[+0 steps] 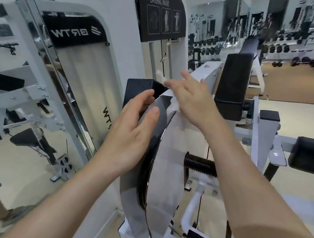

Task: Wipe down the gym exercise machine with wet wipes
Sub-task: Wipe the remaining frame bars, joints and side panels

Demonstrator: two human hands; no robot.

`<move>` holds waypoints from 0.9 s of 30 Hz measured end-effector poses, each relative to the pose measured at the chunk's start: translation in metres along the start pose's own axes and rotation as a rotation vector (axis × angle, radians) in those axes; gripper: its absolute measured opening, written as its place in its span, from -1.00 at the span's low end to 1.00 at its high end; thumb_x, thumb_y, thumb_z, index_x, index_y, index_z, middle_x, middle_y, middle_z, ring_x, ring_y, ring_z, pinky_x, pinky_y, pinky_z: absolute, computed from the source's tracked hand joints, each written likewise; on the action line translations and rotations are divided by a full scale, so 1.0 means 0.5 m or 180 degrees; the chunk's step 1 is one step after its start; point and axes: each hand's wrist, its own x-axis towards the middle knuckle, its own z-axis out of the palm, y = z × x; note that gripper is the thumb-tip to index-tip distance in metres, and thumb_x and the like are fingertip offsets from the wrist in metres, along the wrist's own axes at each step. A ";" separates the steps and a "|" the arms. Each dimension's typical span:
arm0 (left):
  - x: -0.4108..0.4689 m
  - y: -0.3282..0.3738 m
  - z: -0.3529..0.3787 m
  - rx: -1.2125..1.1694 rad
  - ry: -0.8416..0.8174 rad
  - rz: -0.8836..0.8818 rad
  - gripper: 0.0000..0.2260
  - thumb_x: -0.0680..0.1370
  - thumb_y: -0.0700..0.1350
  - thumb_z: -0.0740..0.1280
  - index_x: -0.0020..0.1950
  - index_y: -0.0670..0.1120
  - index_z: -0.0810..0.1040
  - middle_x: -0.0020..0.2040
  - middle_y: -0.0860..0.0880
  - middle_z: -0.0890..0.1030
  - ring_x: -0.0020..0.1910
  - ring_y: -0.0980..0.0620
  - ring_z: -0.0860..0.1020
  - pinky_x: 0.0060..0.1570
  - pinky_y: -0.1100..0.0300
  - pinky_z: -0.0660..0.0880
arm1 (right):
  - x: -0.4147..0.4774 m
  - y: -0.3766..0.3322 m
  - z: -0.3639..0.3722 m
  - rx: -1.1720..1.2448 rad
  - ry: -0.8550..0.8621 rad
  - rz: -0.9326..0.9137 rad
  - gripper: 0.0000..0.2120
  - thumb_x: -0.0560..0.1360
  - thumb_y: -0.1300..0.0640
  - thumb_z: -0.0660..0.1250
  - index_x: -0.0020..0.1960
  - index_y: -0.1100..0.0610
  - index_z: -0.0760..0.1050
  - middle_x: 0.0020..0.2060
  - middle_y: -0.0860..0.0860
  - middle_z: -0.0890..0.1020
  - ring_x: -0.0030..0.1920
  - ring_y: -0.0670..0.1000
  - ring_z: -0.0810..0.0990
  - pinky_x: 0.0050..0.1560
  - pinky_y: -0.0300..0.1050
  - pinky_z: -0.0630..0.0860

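Observation:
A white lateral raise machine fills the middle of the head view, with a curved white cam plate running down between my arms. My right hand lies flat with straight fingers on the top of that plate, pressing a crumpled white wet wipe against it; only a bit of the wipe shows under the palm. My left hand is beside the plate's dark left edge, fingers relaxed, thumb touching the edge, holding nothing.
A black arm pad stands just right of my right hand, another black pad at far right. A black instruction placard is above. A mirror covers the left wall. A black spring juts out below my right forearm.

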 end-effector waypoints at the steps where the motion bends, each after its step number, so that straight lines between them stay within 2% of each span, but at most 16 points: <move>1: 0.005 -0.005 0.000 0.0064 -0.0006 0.0013 -0.62 0.63 0.09 0.18 0.45 0.09 0.36 0.33 0.20 0.46 0.29 0.37 0.38 0.25 0.46 0.27 | 0.016 0.007 -0.016 -0.0356 -0.0256 -0.0038 -0.60 0.69 0.07 -0.01 0.29 0.02 0.56 0.46 0.03 0.40 0.53 -0.08 0.13 0.52 0.03 -0.19; 3: 0.011 -0.014 -0.002 0.0229 -0.0026 0.0034 -0.69 0.66 0.05 0.17 0.40 0.09 0.41 0.29 0.21 0.48 0.25 0.38 0.40 0.19 0.51 0.29 | 0.048 0.021 -0.039 -0.0765 -0.0604 -0.0004 -0.61 0.68 0.06 -0.01 0.29 0.03 0.55 0.45 0.10 0.40 0.53 -0.03 0.16 0.52 0.11 -0.19; 6: 0.023 -0.019 -0.003 0.0797 -0.0078 0.0420 -0.69 0.62 0.05 0.14 0.32 0.05 0.48 0.24 0.17 0.49 0.23 0.30 0.42 0.22 0.37 0.34 | 0.108 0.044 -0.058 -0.1436 -0.1030 0.0030 -0.64 0.66 0.13 0.05 0.36 -0.02 0.48 0.43 0.01 0.42 0.53 0.00 0.14 0.49 0.27 -0.08; 7: 0.028 -0.014 -0.003 0.1140 -0.0061 0.0659 -0.67 0.60 0.04 0.13 0.30 0.01 0.50 0.24 0.14 0.48 0.22 0.25 0.43 0.18 0.35 0.33 | 0.122 0.050 -0.063 -0.1525 -0.1068 0.0014 -0.63 0.65 0.13 0.06 0.37 -0.05 0.47 0.41 0.00 0.43 0.52 0.03 0.18 0.48 0.26 -0.01; 9: 0.044 0.002 -0.001 0.1599 -0.0007 0.1049 -0.64 0.58 0.04 0.12 0.28 -0.03 0.54 0.23 0.08 0.50 0.19 0.16 0.45 0.12 0.36 0.30 | 0.125 0.057 -0.062 -0.1213 -0.1009 -0.0026 -0.64 0.65 0.10 0.05 0.29 -0.02 0.55 0.31 0.07 0.51 0.44 0.10 0.34 0.44 0.13 0.18; 11: 0.070 0.025 0.002 0.1592 -0.0151 0.1111 -0.64 0.57 0.04 0.12 0.26 -0.02 0.55 0.22 0.08 0.52 0.19 0.15 0.45 0.16 0.34 0.32 | 0.092 0.057 -0.046 -0.0700 -0.0707 -0.0372 -0.63 0.63 0.09 0.05 0.11 0.08 0.64 0.06 0.12 0.63 0.22 0.13 0.52 0.30 0.06 0.33; 13: 0.099 0.041 0.006 0.1417 -0.0343 0.0951 -0.73 0.58 0.01 0.18 0.21 0.01 0.54 0.16 0.11 0.56 0.15 0.17 0.47 0.18 0.25 0.37 | 0.054 0.053 -0.030 -0.0346 -0.0487 -0.0681 -0.61 0.59 0.09 0.04 -0.05 0.14 0.64 -0.14 0.08 0.63 -0.02 0.07 0.56 0.23 0.02 0.34; 14: 0.113 0.046 0.008 0.1364 -0.0394 0.0862 -0.76 0.58 0.01 0.19 0.20 0.03 0.53 0.13 0.13 0.58 0.13 0.17 0.49 0.17 0.18 0.40 | 0.039 0.052 -0.029 -0.0275 -0.0410 -0.0754 -0.62 0.57 0.10 0.04 -0.09 0.19 0.61 -0.17 0.09 0.62 -0.09 0.07 0.54 0.21 -0.01 0.33; 16: 0.131 0.053 0.010 0.1289 -0.0465 0.0733 -0.68 0.56 0.09 0.15 0.27 0.06 0.49 0.14 0.17 0.60 0.15 0.16 0.52 0.18 0.09 0.44 | 0.013 0.059 -0.032 -0.0173 -0.0251 -0.0893 -0.65 0.59 0.14 0.07 -0.10 0.28 0.58 -0.12 0.14 0.64 -0.05 0.11 0.56 0.19 0.00 0.36; 18: 0.136 0.057 0.009 0.1208 -0.0570 0.0754 -0.61 0.55 0.13 0.14 0.33 0.08 0.47 0.18 0.18 0.59 0.19 0.19 0.52 0.22 0.11 0.45 | -0.024 0.061 -0.027 -0.0259 0.0095 -0.1204 -0.68 0.62 0.18 0.09 -0.03 0.29 0.60 0.00 0.13 0.67 0.13 0.15 0.58 0.26 0.05 0.39; 20: 0.132 0.061 0.013 0.1185 -0.0725 0.0920 -0.66 0.57 0.09 0.16 0.28 0.07 0.53 0.17 0.19 0.59 0.20 0.22 0.51 0.22 0.19 0.43 | -0.066 0.050 -0.013 -0.0338 0.0322 -0.1426 -0.67 0.62 0.19 0.08 0.12 0.32 0.57 0.10 0.17 0.63 0.23 0.17 0.54 0.31 0.08 0.41; 22: 0.123 0.062 0.019 0.1093 -0.0817 0.1076 -0.70 0.59 0.03 0.19 0.25 0.05 0.57 0.19 0.20 0.56 0.23 0.23 0.48 0.24 0.33 0.37 | -0.094 0.039 0.007 -0.0111 0.0276 -0.1303 -0.63 0.60 0.20 0.06 0.24 0.37 0.50 0.17 0.22 0.57 0.28 0.20 0.49 0.31 0.10 0.40; 23: 0.114 0.060 0.022 0.1074 -0.0824 0.1087 -0.70 0.59 0.01 0.20 0.26 0.04 0.58 0.23 0.21 0.54 0.25 0.26 0.46 0.26 0.39 0.33 | -0.109 0.032 0.021 0.0087 0.0241 -0.1092 -0.59 0.60 0.19 0.05 0.35 0.35 0.42 0.28 0.23 0.51 0.38 0.21 0.41 0.39 0.10 0.34; 25: 0.098 0.059 0.025 0.1062 -0.0749 0.1091 -0.69 0.58 -0.02 0.21 0.29 0.03 0.57 0.30 0.19 0.50 0.30 0.31 0.41 0.29 0.44 0.28 | -0.133 0.025 0.045 0.0372 0.0266 -0.0753 -0.49 0.62 0.14 -0.01 0.54 0.25 0.12 0.51 0.22 0.24 0.56 0.17 0.12 0.55 0.04 0.09; 26: 0.087 0.058 0.025 0.1075 -0.0742 0.1107 -0.69 0.58 -0.03 0.22 0.29 0.02 0.58 0.32 0.17 0.50 0.31 0.32 0.41 0.29 0.46 0.27 | -0.150 0.022 0.063 0.0423 0.0356 -0.0734 -0.47 0.62 0.13 -0.02 0.55 0.23 -0.04 0.55 0.22 0.13 0.58 0.16 0.02 0.57 0.05 0.02; 27: 0.077 0.058 0.024 0.1094 -0.0738 0.1150 -0.69 0.58 -0.04 0.24 0.29 0.01 0.59 0.31 0.16 0.51 0.30 0.32 0.41 0.28 0.48 0.27 | -0.167 0.017 0.080 0.0493 0.0431 -0.0758 -0.46 0.63 0.15 -0.01 0.54 0.24 -0.11 0.56 0.23 0.08 0.59 0.16 -0.02 0.56 0.12 0.02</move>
